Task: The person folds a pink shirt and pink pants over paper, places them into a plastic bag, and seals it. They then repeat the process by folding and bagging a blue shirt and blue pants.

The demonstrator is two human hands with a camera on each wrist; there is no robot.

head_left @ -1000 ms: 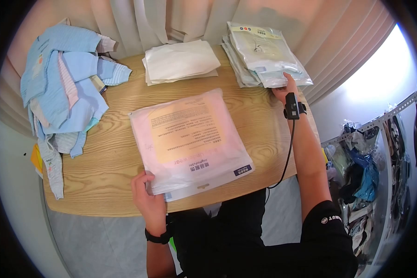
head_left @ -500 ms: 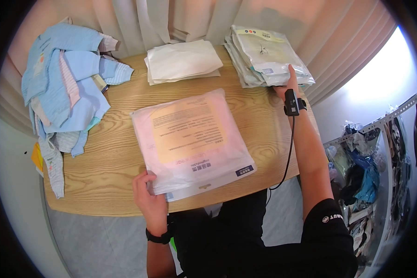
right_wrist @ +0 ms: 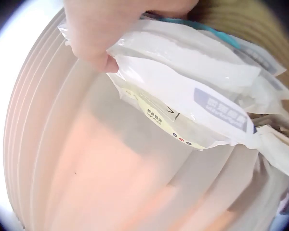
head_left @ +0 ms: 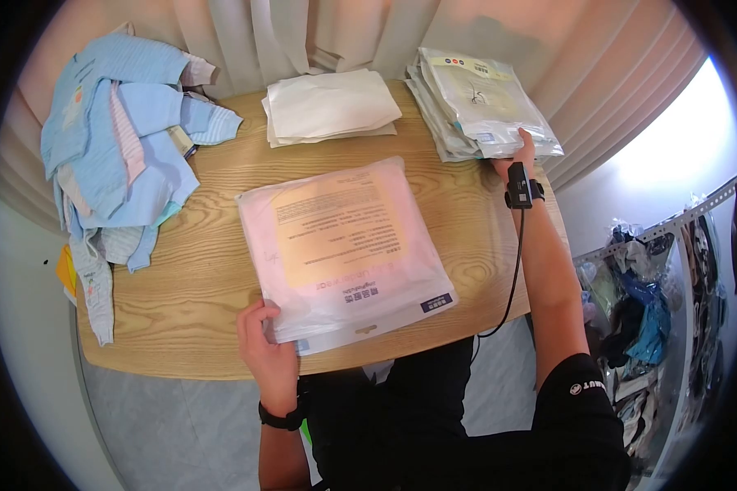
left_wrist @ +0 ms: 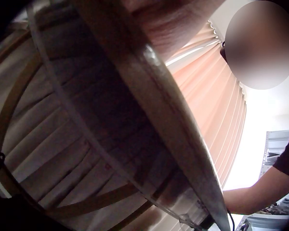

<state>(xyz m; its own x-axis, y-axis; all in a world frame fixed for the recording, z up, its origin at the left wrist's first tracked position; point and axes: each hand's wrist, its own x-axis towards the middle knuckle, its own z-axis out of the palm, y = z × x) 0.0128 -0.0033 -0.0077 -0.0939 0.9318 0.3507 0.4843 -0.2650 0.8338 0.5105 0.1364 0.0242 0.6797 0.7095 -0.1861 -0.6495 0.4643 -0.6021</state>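
Observation:
A large clear plastic packet (head_left: 344, 250) with a pink garment and a printed sheet inside lies flat in the middle of the wooden table (head_left: 188, 270). My left hand (head_left: 262, 327) grips its near left corner at the table's front edge. My right hand (head_left: 522, 147) reaches to the far right, to a stack of packed garments (head_left: 483, 98). It pinches the near corner of the top packet (right_wrist: 183, 91), thumb on top. The left wrist view gives only a dark close-up of the table edge.
A stack of folded white bags (head_left: 329, 106) lies at the back centre. A heap of light blue baby clothes (head_left: 115, 139) hangs over the left end of the table. Curtains close off the back. A rack of clothes (head_left: 647, 311) stands at the right.
My right hand has slid a little farther onto the corner of the far stack. The left hand has kept its hold on the big packet's corner.

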